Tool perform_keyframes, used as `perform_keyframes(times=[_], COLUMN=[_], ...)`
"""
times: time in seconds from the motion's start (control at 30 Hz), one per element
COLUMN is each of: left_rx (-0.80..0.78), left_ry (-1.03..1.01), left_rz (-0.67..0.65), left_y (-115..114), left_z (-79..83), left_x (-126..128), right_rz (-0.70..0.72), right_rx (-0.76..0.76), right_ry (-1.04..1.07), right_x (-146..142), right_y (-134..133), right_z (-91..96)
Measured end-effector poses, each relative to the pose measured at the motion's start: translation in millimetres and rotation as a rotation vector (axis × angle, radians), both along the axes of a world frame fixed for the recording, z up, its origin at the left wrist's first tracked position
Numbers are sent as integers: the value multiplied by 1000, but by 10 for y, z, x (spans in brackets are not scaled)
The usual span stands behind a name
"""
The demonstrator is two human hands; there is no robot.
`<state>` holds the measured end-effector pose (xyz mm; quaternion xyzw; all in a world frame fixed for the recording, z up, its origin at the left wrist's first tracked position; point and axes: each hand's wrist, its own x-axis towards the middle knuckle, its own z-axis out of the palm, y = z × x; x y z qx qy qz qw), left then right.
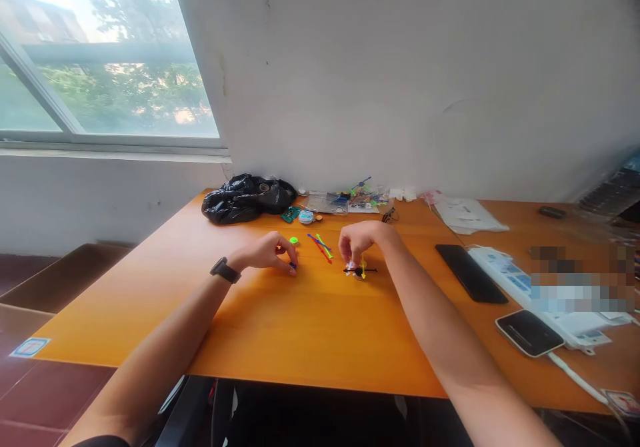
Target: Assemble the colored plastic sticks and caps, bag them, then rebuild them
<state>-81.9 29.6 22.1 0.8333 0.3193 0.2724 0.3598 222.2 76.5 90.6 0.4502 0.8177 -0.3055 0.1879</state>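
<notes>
My left hand [273,250], with a dark watch on its wrist, is closed in a pinch on a small dark blue piece [293,265] just above the table. A round green piece [294,241] and something small and red lie by its fingers. Pointing down, the fingers of my right hand [357,239] are drawn together over a small cluster: white pieces [349,268], a black arrow-ended strip [369,270] and a yellow arrow-ended strip [364,268]. What its fingertips grip is hidden. Between the hands lie crossed thin plastic arrows [321,247] in red, blue and yellow-green.
A black plastic bag [247,199] and clear bags of coloured parts [370,197] lie along the wall. Nearby are a round light-blue tin [306,217] and a green board [290,214]. To the right are a black phone [470,274], a power strip [505,274] and a dark rounded device [530,333].
</notes>
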Motion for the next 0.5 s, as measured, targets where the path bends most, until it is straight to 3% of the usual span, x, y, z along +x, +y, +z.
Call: perform_keyframes(times=[0.1, 0.27, 0.37, 0.5], left_rx=[-52, 16, 111, 235], left_ry=[64, 116, 118, 149], left_rz=[-59, 9, 122, 166], left_y=[74, 106, 76, 53], left_z=[-11, 66, 87, -59], left_x=[-80, -160, -151, -68], right_rz=[-24, -55, -22, -34], right_rx=[14, 48, 94, 160], right_ry=[-33, 54, 141, 286], right_x=[-38, -1, 45, 68], right_y=[-5, 27, 97, 195], right_z=[-24, -35, -56, -101])
